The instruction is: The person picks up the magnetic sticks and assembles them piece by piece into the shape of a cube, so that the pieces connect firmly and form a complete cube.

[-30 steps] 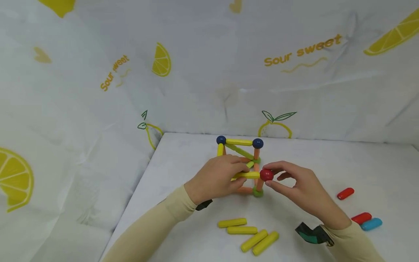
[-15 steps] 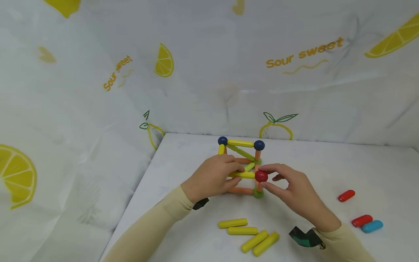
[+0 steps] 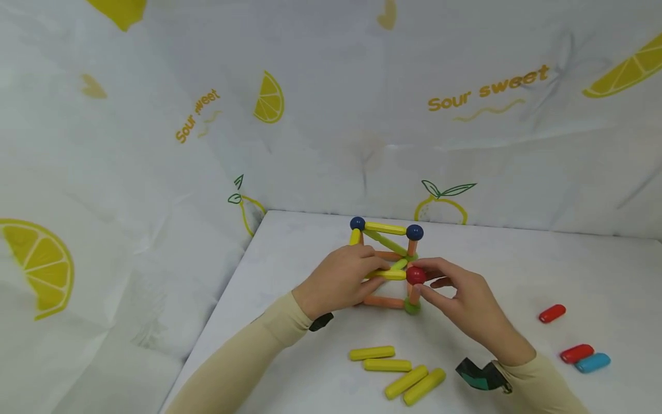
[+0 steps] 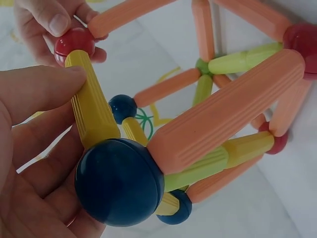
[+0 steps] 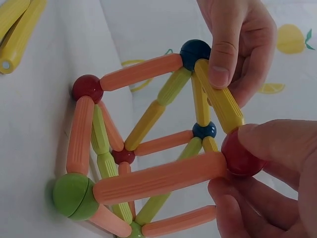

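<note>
A frame of magnetic rods and balls stands on the table, with orange upright rods (image 5: 79, 136), green balls (image 5: 74, 196) at the base and blue balls (image 3: 415, 232) on top. My left hand (image 3: 341, 276) pinches a yellow rod (image 4: 91, 104) between thumb and fingers. One end of this rod meets a large blue ball (image 4: 119, 181), the other a red ball (image 5: 242, 153). My right hand (image 3: 460, 293) pinches that red ball with thumb and fingertips. In the right wrist view, the ball sits at the end of an orange rod (image 5: 161, 176). My left hand hides part of the frame in the head view.
Several loose yellow rods (image 3: 388, 365) lie on the table in front of the frame. To the right are two red rods (image 3: 552, 313) and a blue rod (image 3: 592, 363). Behind the table hangs a white lemon-print cloth (image 3: 331, 115).
My right hand has brought the red ball a little left, over the frame's near right upright. My left hand keeps hold of the yellow rod. The head view has shifted slightly.
</note>
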`<state>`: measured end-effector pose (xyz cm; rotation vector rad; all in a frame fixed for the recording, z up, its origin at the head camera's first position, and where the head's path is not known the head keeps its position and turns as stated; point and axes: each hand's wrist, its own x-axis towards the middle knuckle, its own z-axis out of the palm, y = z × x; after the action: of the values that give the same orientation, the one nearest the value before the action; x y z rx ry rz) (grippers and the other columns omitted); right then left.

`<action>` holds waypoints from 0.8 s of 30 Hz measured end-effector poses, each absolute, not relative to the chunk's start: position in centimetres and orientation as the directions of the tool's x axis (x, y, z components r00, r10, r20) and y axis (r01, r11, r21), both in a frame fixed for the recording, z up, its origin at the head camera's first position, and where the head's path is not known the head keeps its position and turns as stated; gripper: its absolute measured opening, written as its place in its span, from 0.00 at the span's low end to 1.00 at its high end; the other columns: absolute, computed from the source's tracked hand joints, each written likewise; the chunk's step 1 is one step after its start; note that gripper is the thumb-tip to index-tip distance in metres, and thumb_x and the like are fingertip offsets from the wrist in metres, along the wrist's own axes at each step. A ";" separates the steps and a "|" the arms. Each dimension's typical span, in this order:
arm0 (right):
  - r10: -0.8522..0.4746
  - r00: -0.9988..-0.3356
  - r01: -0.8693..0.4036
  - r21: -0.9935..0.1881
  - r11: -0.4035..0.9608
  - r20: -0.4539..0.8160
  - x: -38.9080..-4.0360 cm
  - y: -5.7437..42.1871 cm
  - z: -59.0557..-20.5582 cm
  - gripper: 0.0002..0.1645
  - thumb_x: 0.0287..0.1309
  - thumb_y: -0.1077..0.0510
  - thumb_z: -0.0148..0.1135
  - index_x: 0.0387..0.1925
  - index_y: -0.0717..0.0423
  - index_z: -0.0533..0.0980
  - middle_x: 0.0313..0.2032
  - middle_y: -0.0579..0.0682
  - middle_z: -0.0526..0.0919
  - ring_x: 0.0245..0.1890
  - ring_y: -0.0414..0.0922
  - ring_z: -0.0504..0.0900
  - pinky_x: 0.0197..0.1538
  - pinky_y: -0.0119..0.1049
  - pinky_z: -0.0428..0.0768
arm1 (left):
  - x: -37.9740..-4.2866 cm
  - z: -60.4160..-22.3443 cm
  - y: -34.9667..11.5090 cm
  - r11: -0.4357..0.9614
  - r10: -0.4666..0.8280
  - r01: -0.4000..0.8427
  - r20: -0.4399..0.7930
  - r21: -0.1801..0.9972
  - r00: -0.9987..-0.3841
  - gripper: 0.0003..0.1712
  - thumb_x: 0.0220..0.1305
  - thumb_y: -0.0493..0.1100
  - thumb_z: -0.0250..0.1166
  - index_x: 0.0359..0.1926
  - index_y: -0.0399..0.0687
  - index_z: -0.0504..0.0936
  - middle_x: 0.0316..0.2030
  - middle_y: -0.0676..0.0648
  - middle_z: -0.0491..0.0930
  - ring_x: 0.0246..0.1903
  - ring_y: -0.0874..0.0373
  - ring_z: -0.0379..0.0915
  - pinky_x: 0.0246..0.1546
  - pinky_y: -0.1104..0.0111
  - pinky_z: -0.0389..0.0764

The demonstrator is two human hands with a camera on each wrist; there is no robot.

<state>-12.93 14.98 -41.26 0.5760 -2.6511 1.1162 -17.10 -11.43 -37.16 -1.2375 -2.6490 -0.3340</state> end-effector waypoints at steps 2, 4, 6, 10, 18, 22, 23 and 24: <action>-0.270 -0.901 -0.431 -0.645 0.630 0.339 -13.0 14.9 -41.4 0.28 0.63 0.62 0.78 0.62 0.47 0.81 0.51 0.45 0.91 0.49 0.45 0.90 0.51 0.37 0.91 | -17.1 -37.3 -11.4 0.624 0.726 0.772 0.273 0.123 -0.631 0.12 0.75 0.48 0.70 0.54 0.53 0.91 0.42 0.56 0.87 0.36 0.64 0.77 0.39 0.73 0.79; -0.268 -0.901 -0.432 -0.649 0.627 0.342 -13.0 14.9 -41.4 0.30 0.61 0.66 0.79 0.63 0.47 0.81 0.51 0.46 0.91 0.49 0.45 0.90 0.51 0.37 0.91 | -17.1 -37.3 -11.3 0.623 0.725 0.772 0.277 0.127 -0.630 0.12 0.75 0.48 0.70 0.54 0.52 0.91 0.41 0.55 0.87 0.35 0.64 0.77 0.38 0.73 0.78; -0.264 -0.903 -0.427 -0.653 0.626 0.338 -13.1 14.8 -41.5 0.31 0.60 0.67 0.79 0.63 0.47 0.81 0.51 0.46 0.91 0.49 0.45 0.90 0.51 0.36 0.90 | -17.1 -37.3 -11.4 0.619 0.726 0.774 0.281 0.131 -0.628 0.12 0.75 0.47 0.70 0.54 0.52 0.91 0.41 0.55 0.87 0.35 0.64 0.77 0.38 0.73 0.78; -0.264 -0.908 -0.417 -0.657 0.628 0.324 -13.2 15.0 -41.6 0.29 0.62 0.64 0.78 0.63 0.46 0.80 0.52 0.45 0.91 0.50 0.45 0.89 0.51 0.34 0.90 | -17.1 -37.3 -11.3 0.616 0.724 0.775 0.288 0.138 -0.627 0.12 0.75 0.47 0.70 0.55 0.52 0.90 0.42 0.55 0.87 0.36 0.64 0.78 0.38 0.74 0.78; -0.270 -0.904 -0.426 -0.640 0.639 0.331 -13.3 15.6 -41.5 0.31 0.64 0.60 0.78 0.66 0.46 0.79 0.53 0.47 0.90 0.50 0.46 0.89 0.51 0.33 0.89 | -17.2 -37.5 -11.0 0.602 0.724 0.789 0.329 0.126 -0.606 0.18 0.75 0.48 0.71 0.62 0.52 0.87 0.47 0.54 0.87 0.41 0.62 0.81 0.43 0.73 0.81; -0.264 -0.920 -0.392 -0.640 0.661 0.290 -12.8 16.5 -41.2 0.32 0.68 0.54 0.76 0.70 0.46 0.76 0.56 0.49 0.90 0.50 0.49 0.90 0.52 0.36 0.90 | -15.8 -37.7 -11.4 0.563 0.698 0.823 0.489 0.076 -0.523 0.21 0.72 0.49 0.73 0.62 0.51 0.87 0.52 0.52 0.86 0.46 0.60 0.82 0.49 0.71 0.83; -0.260 -0.923 -0.385 -0.633 0.672 0.285 -12.6 16.9 -41.2 0.32 0.69 0.53 0.75 0.70 0.47 0.76 0.56 0.49 0.90 0.50 0.49 0.90 0.52 0.38 0.90 | -15.1 -37.8 -11.5 0.547 0.693 0.835 0.526 0.062 -0.493 0.21 0.72 0.50 0.73 0.62 0.51 0.87 0.52 0.52 0.86 0.47 0.60 0.82 0.50 0.71 0.83; -0.258 -0.925 -0.379 -0.622 0.685 0.278 -12.5 17.4 -41.2 0.31 0.69 0.53 0.75 0.70 0.47 0.76 0.56 0.49 0.90 0.50 0.50 0.90 0.52 0.39 0.90 | -14.4 -38.0 -11.7 0.525 0.692 0.849 0.550 0.061 -0.467 0.19 0.72 0.50 0.73 0.59 0.51 0.88 0.52 0.53 0.86 0.47 0.61 0.83 0.51 0.72 0.84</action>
<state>-12.46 17.39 -41.18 0.5198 -2.7271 1.0638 -14.43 -11.67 -38.01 -1.2569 -2.3032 -0.4539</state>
